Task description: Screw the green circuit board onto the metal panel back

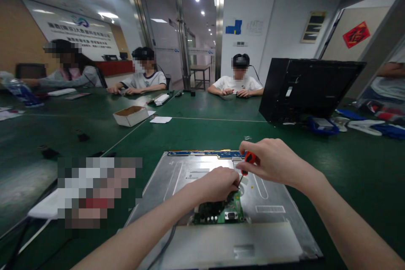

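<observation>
My right hand [276, 162] grips a screwdriver [250, 157] by its red and black handle, with the shaft slanting down to the left. Close by the tip is my left hand [217, 183], its fingers bent and pinched together; whatever they hold is hidden. Under both hands lies a flat silver metal display panel [275, 196]. A green circuit board [218, 215] with a connector sits on its middle, partly covered by my left hand. Along the panel's far edge runs a narrow blue circuit strip [202, 153]. A dark cable [163, 247] passes near my left forearm.
A black monitor casing [310, 88] stands at the back right, beside gloves [365, 126]. An open white box [130, 116] and paper [160, 120] lie farther back. Left are a pixelated area, cables and a bottle [23, 93]. Several people sit across the green table [196, 135].
</observation>
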{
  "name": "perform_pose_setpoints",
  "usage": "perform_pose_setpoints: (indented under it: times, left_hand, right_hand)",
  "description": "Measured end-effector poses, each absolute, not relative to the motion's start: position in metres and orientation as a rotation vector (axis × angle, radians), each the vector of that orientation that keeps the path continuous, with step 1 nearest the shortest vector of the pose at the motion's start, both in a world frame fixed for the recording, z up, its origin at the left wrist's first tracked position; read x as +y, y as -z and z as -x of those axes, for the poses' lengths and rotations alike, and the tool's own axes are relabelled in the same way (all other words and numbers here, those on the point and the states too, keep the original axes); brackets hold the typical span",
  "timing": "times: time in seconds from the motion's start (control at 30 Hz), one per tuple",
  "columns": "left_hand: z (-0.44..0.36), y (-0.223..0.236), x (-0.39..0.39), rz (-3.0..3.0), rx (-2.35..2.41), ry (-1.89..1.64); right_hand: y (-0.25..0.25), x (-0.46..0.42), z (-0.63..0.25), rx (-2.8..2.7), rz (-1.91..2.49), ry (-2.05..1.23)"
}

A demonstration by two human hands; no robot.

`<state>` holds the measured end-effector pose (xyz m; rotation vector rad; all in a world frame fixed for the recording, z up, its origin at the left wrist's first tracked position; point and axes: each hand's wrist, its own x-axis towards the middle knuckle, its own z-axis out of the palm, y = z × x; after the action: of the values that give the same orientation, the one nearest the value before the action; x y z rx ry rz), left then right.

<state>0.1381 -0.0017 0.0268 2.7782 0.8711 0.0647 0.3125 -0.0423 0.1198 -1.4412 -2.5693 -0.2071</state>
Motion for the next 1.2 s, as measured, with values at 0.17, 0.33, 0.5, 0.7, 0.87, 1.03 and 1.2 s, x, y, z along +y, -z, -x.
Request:
perform_pose_setpoints:
  times: [0.17, 0.33, 0.5, 0.7, 0.87, 1.03, 1.2]
  left_hand:
    - [-0.1374, -0.0275, -0.0024, -2.782, 0.870, -0.064]
    - [-0.1367, -0.0289, -0.0014, -2.763, 0.837, -0.042]
    - [-0.1371, -0.0299, -0.0012, -2.716, 0.845, -0.031]
    - [-0.1369, -0.0285, -0.0016, -2.734, 0.841, -0.051]
    - [-0.1372, -0.0285, -0.0012, -2.761, 0.847, -0.030]
    - [-0.1382, -0.0310, -0.0007, -2.790, 0.862, 0.053]
    - [-0.1381, -0.0330, -0.0015, -2.802, 0.852, 0.070]
  right_hand:
    - [-0.1204, -0.0427, -0.3118, -2.571, 1.414, 0.137]
    - [-0.1211, -0.0437, -0.3128, -2.578, 1.421, 0.172]
    - [-0.1207, -0.0443, -0.3129, -2.567, 1.399, 0.114]
    - [-0.1213, -0.0447, -0.3125, -2.580, 1.391, 0.139]
    - [-0.1198, -0.0441, -0.3121, -2.581, 1.385, 0.117]
    - [-0.1191, -0.0440, -0.3101, -2.561, 1.380, 0.109]
    - [-0.1187, -0.0432, -0.3111, -2.548, 1.408, 0.103]
